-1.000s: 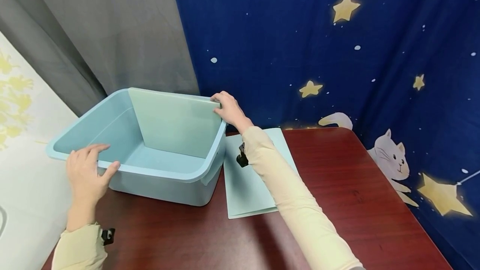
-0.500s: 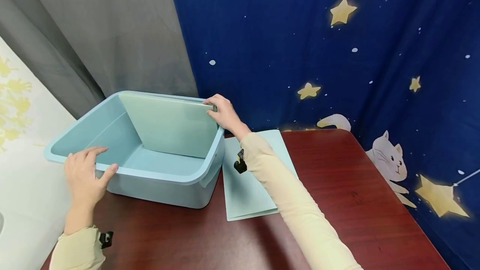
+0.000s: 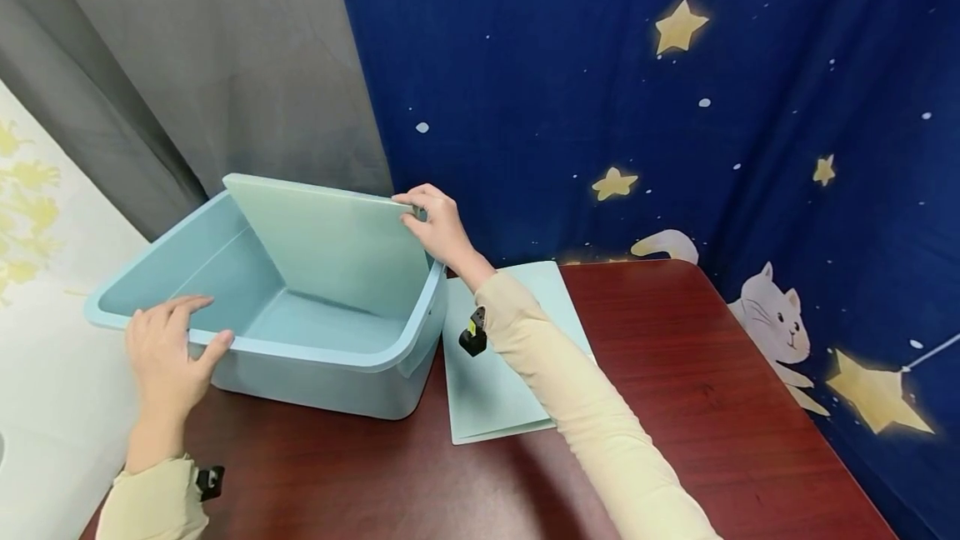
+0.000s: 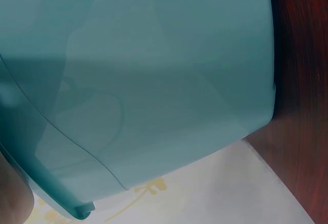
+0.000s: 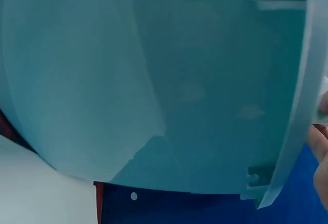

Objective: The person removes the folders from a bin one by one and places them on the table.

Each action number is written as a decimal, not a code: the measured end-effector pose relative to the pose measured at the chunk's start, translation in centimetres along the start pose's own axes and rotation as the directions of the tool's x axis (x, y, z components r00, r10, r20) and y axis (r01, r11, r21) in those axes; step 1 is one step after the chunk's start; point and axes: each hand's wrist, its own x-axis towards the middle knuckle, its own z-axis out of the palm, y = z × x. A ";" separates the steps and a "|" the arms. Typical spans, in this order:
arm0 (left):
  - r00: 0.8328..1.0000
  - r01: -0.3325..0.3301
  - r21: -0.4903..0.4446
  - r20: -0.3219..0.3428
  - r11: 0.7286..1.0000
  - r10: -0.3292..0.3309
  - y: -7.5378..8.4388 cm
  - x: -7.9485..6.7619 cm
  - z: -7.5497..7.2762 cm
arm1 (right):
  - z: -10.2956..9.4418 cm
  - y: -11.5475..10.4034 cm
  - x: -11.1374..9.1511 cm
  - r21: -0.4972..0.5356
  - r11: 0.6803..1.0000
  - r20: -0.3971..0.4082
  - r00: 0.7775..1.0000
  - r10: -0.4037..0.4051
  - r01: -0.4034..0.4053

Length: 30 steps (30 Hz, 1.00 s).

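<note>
A light blue plastic tub (image 3: 330,386) stands on the table at the left. Inside it leans a pale green folder (image 3: 337,240), its top edge above the far rim. My right hand (image 3: 438,227) pinches the folder's top right corner between thumb and fingers. My left hand (image 3: 167,357) rests spread over the tub's near left rim, fingers reaching over the inside. The left wrist view shows the tub's outer wall (image 4: 169,101). In the right wrist view, the tub's side (image 5: 102,80) fills most of the picture, with the right hand (image 5: 322,157) at the edge.
Another pale green folder (image 3: 502,390) lies flat on the dark red wooden table (image 3: 645,373), right of the tub and partly under my right forearm. Behind hang a grey curtain (image 3: 225,48) and a blue star-patterned curtain (image 3: 525,90).
My right hand has moved left, pulling the folder away from the tub's far wall and right side. Its left corner now rises above the rim. My left hand stays on the rim.
</note>
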 end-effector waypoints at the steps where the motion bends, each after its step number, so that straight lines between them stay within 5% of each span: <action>1: 1.000 -0.002 0.002 -0.001 1.000 0.002 0.0 0.0 0.0 | -0.1 -0.1 0.0 0.008 1.000 -0.014 1.000 0.001 -0.001; 11: 1.000 -0.008 0.015 0.006 1.000 0.008 0.0 0.0 -0.2 | -1.9 -0.8 0.2 0.064 0.998 -0.148 0.989 0.027 -0.018; 23: 1.000 0.001 0.018 0.018 1.000 -0.002 0.0 0.0 -0.3 | -3.0 -2.1 0.3 0.147 0.987 -0.260 0.965 -0.026 0.066; 30: 1.000 0.001 0.026 0.017 1.000 -0.001 0.0 0.0 -0.3 | -4.6 -5.8 -0.3 0.158 0.986 -0.345 0.939 -0.003 0.061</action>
